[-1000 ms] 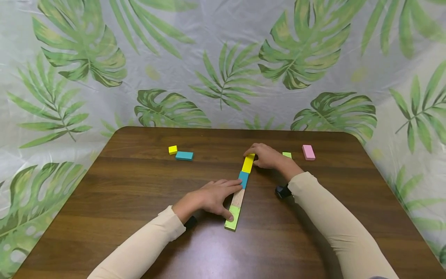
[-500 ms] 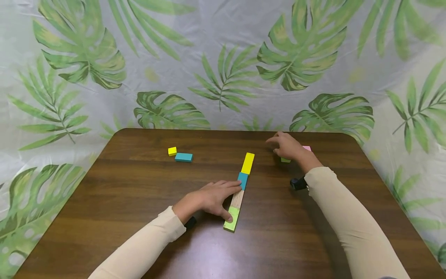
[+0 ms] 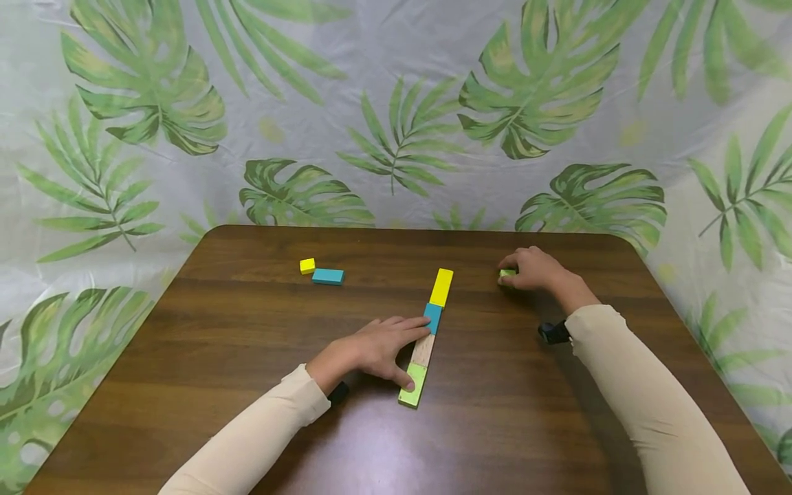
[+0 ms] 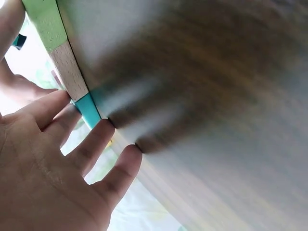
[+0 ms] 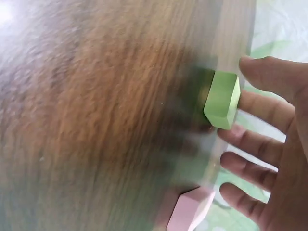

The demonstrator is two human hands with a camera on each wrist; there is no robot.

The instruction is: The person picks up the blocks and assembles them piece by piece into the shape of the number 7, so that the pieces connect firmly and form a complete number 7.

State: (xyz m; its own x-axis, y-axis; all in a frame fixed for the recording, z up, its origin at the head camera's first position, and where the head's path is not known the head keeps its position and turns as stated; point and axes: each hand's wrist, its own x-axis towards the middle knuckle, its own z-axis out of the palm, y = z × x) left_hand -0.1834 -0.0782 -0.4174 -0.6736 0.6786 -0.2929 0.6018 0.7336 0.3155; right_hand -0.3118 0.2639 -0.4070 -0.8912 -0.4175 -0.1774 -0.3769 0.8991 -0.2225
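A row of blocks runs up the table's middle: a lime green block (image 3: 412,385) nearest, then a bare wood block (image 3: 423,350), a blue block (image 3: 432,319) and a yellow block (image 3: 442,287) at the far end. My left hand (image 3: 379,348) lies spread beside the row, thumb on the lime green block and a fingertip at the blue one. At the back right, my right hand (image 3: 533,269) has its thumb and fingers around a small green block (image 5: 222,100). In the right wrist view, its thumb tip stands apart from that block and the fingers are loosely bent.
A pink block (image 5: 188,211) lies beside the right hand; in the head view the hand hides it. Toward the back left sit a small yellow block (image 3: 307,266) and a blue block (image 3: 328,276). Behind the brown table (image 3: 247,330) hangs a leaf-patterned curtain (image 3: 396,117).
My right hand has left the yellow block at the row's far end and moved right to the small green block. The left hand has stayed on the row.
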